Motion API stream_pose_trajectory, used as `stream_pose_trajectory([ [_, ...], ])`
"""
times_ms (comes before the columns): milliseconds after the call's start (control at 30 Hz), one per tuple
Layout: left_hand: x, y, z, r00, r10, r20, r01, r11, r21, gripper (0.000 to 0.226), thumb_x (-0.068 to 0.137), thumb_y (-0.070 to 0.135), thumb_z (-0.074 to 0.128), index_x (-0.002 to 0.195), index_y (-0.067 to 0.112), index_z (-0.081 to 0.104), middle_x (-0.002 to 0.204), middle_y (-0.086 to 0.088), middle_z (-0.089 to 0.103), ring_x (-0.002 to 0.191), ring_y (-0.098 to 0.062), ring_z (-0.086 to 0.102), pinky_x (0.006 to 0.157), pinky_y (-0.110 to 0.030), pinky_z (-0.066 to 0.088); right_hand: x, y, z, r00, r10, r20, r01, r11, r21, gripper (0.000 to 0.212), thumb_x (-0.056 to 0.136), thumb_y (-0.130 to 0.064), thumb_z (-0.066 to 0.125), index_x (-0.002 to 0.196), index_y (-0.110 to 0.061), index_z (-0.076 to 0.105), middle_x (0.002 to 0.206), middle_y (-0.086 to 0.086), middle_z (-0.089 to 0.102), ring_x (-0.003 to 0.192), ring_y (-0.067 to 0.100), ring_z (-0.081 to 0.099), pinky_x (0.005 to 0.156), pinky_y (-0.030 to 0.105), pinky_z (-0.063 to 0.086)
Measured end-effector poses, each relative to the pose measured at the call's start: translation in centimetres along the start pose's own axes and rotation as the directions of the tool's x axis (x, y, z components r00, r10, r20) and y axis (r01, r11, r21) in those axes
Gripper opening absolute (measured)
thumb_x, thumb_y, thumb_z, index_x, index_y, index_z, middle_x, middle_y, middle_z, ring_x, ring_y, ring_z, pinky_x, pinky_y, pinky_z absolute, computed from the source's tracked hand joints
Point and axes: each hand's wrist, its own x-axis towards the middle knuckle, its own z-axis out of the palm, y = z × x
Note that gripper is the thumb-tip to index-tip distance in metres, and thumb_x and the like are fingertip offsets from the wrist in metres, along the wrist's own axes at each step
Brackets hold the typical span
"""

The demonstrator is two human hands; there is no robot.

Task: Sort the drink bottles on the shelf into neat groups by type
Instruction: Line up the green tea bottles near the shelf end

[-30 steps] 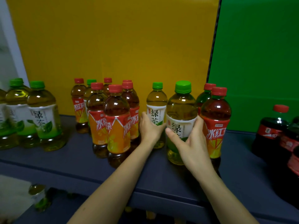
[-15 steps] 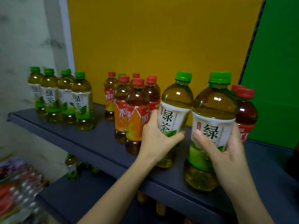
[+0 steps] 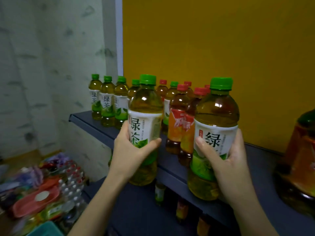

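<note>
Left hand (image 3: pixel 131 155) clasped one green tea bottle (image 3: pixel 146 108) and right hand (image 3: pixel 228 167) a second bottle (image 3: pixel 216 113) off the shelf's (image 3: pixel 95 123) front edge, likely for the left-end green tea row (image 3: pixel 107 103).

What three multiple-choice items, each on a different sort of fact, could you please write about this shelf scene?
1. Where does the row of green tea bottles stand?
A. At the left end of the shelf
B. At the shelf's right end
C. On the floor

2. The right hand grips a large bottle; what colour is its cap?
A. Red
B. Blue
C. Green

3. What is the left hand doing?
A. Resting flat on the shelf
B. Gripping a green tea bottle
C. Hanging loose, holding nothing

Answers:
1 A: the row stands at the shelf's left edge.
2 C: the cap is bright green.
3 B: the hand curls round the bottle's middle.
</note>
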Motion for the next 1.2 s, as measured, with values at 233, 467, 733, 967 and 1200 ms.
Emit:
stream_pose_trajectory([
  [233,3.0,-4.4,-10.1,0.993,-0.053,-0.103,0.059,0.996,0.065,0.067,0.046,0.049,0.074,0.103,0.019,0.055,0.097,-0.002,0.067,0.089,-0.018,0.065,0.078,-0.045,0.056,0.4,1.3,9.4,1.0,0.01,0.022,-0.012,0.998,0.063,0.05,0.066,-0.036,0.069,0.108,-0.044,0.043,0.099,-0.033,0.062,0.095,-0.009,0.061,0.072,0.01,0.049],
  [467,7.2,-8.3,-17.6,0.996,-0.054,-0.066,0.06,0.993,0.105,0.068,0.045,0.052,0.072,0.101,0.019,0.052,0.097,-0.002,0.065,0.091,-0.018,0.064,0.077,-0.042,0.055,1.5,3.6,19.0,0.999,0.051,-0.019,-0.05,0.998,0.029,0.055,0.063,-0.045,0.066,0.112,-0.041,0.04,0.102,-0.019,0.062,0.096,-0.007,0.06,0.073,0.013,0.049],
  [733,13.3,-11.9,-18.1,1.0,-0.022,-0.006,0.022,0.997,0.075,0.062,0.048,0.042,0.085,0.097,0.027,0.049,0.099,0.0,0.063,0.095,-0.017,0.062,0.081,-0.037,0.053,6.0,6.5,25.1,0.999,0.022,-0.031,-0.022,1.0,-0.014,0.071,0.071,-0.044,0.069,0.13,-0.026,0.035,0.125,-0.009,0.056,0.111,0.001,0.056,0.093,0.025,0.049],
  [967,18.5,-15.3,-15.7,1.0,-0.023,0.005,0.022,0.999,0.044,0.072,0.046,0.056,0.074,0.106,0.024,0.05,0.102,0.008,0.064,0.097,-0.011,0.063,0.085,-0.043,0.054,10.2,10.7,28.0,0.998,0.02,-0.066,-0.028,0.991,-0.127,0.085,0.071,-0.06,0.065,0.139,-0.025,0.026,0.139,-0.01,0.044,0.128,0.006,0.043,0.105,0.038,0.041],
  [1200,21.2,-18.4,-14.0,1.0,-0.015,0.026,0.015,1.0,0.028,0.064,0.058,0.032,0.083,0.109,0.016,0.049,0.102,0.007,0.062,0.097,-0.011,0.061,0.085,-0.04,0.053,12.0,12.6,30.0,0.994,0.042,-0.1,-0.061,0.98,-0.191,0.087,0.072,-0.058,0.065,0.142,-0.03,0.02,0.14,-0.016,0.041,0.127,-0.002,0.039,0.106,0.029,0.04],
])
